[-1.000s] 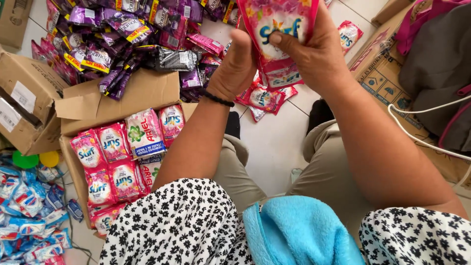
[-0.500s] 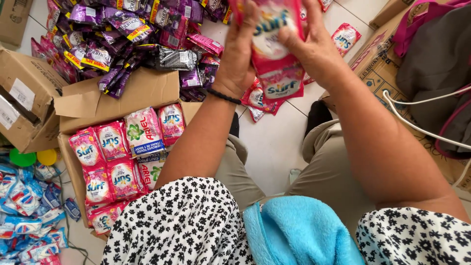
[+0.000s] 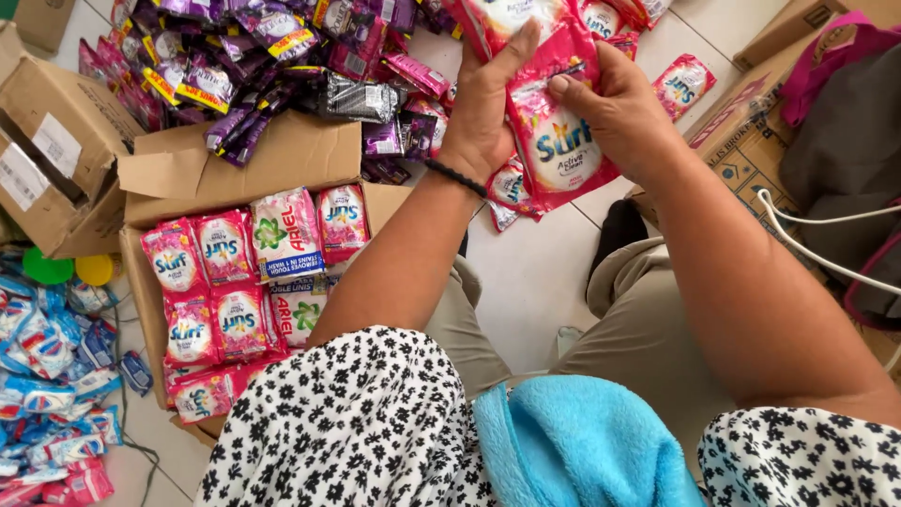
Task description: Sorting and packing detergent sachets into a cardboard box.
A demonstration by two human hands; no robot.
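Both my hands hold up a strip of pink detergent sachets (image 3: 561, 141) above the floor. My left hand (image 3: 488, 113) grips the strip's left edge, thumb over the front, a black band on the wrist. My right hand (image 3: 619, 113) pinches the right edge, thumb pressing the seam between two sachets. The strip's top runs out of view. Below left stands an open cardboard box (image 3: 253, 164) packed with rows of pink sachets (image 3: 202, 300) and a couple of white-and-green ones (image 3: 286, 235).
A heap of purple and black sachets (image 3: 244, 56) lies beyond the box. Blue sachets (image 3: 47, 376) pile at the left edge beside another cardboard box (image 3: 47, 160). Loose pink sachets (image 3: 683, 84) lie on the white tiles. Cartons and bags (image 3: 835, 141) stand right. A blue towel (image 3: 572, 441) rests on my lap.
The sachet strip has come lower and closer to me. My right thumb now presses on the seam, and my left thumb lies across the front.
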